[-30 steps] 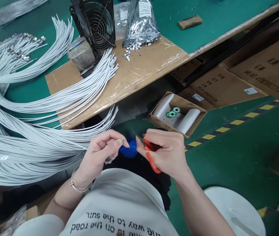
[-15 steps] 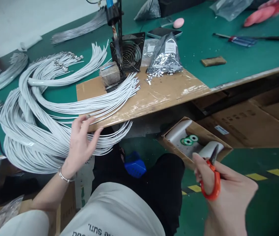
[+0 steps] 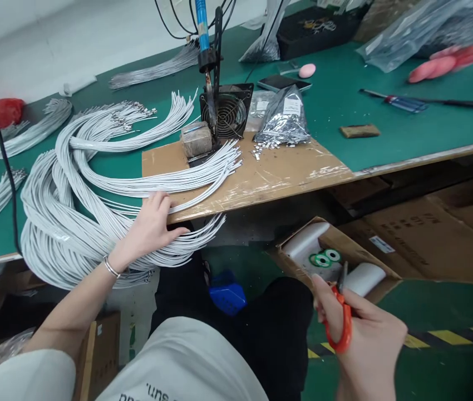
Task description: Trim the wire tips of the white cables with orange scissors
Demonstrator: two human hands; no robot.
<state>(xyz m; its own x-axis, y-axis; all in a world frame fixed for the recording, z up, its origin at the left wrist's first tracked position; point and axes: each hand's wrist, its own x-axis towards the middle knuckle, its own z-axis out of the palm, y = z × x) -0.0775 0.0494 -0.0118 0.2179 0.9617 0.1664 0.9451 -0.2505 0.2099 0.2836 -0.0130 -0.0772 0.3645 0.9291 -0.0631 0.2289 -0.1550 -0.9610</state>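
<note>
My left hand (image 3: pixel 151 228) is at the table's front edge, its fingers curled over a few white wires (image 3: pixel 203 196) that run out across the cardboard. Its thumb sticks out apart, above another bundle of white wires (image 3: pixel 197 239) hanging past the edge. Exactly how the fingertips grip is hidden. Out to the right, away from the table, my right hand (image 3: pixel 365 334) is closed around scissors with orange handles (image 3: pixel 345 328); the blades point up and away from me. A large coiled mass of white wires (image 3: pixel 53 234) lies to the left of my left hand.
A soldering iron (image 3: pixel 209 83) stands upright on the cardboard sheet (image 3: pixel 278 178), before a black fan (image 3: pixel 232 111). A silver bag (image 3: pixel 284 120) spills small white pieces. Below the table edge stands an open carton (image 3: pixel 278 250) with wire spools. A screwdriver (image 3: pixel 403 103) lies at right.
My left hand's fingers have moved down over the wires, and a few strands are now gathered into a narrow bunch. My right hand has moved left and slightly down with the scissors. The view has shifted.
</note>
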